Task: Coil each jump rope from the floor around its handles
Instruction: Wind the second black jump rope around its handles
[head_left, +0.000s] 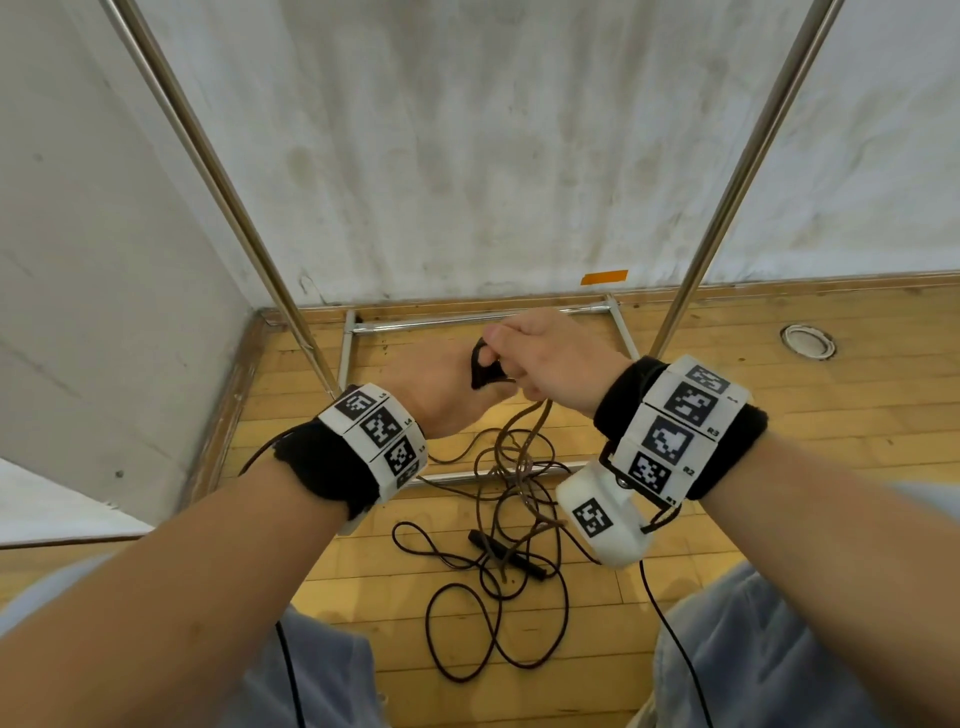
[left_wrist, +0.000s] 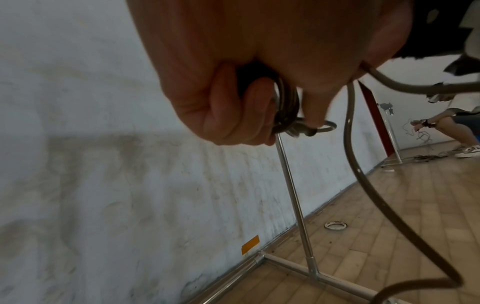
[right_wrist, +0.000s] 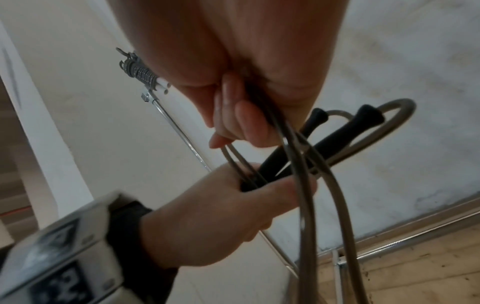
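Wood floor (head_left: 779, 415) below: left hand (head_left: 441, 395) grips both handles (right_wrist: 324, 139), which point to 1 o'clock; right hand (head_left: 550, 358), at their 3 o'clock, pinches the rope (head_left: 514, 467), whose slack hangs toward 6.

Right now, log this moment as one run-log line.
left hand: grips handles | right hand: pinches rope | more rope on floor

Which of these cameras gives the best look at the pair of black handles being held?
The right wrist view: both black handles show side by side, gripped by the left hand. The head view shows only a dark bit between the hands; the left wrist view hides them behind curled fingers.
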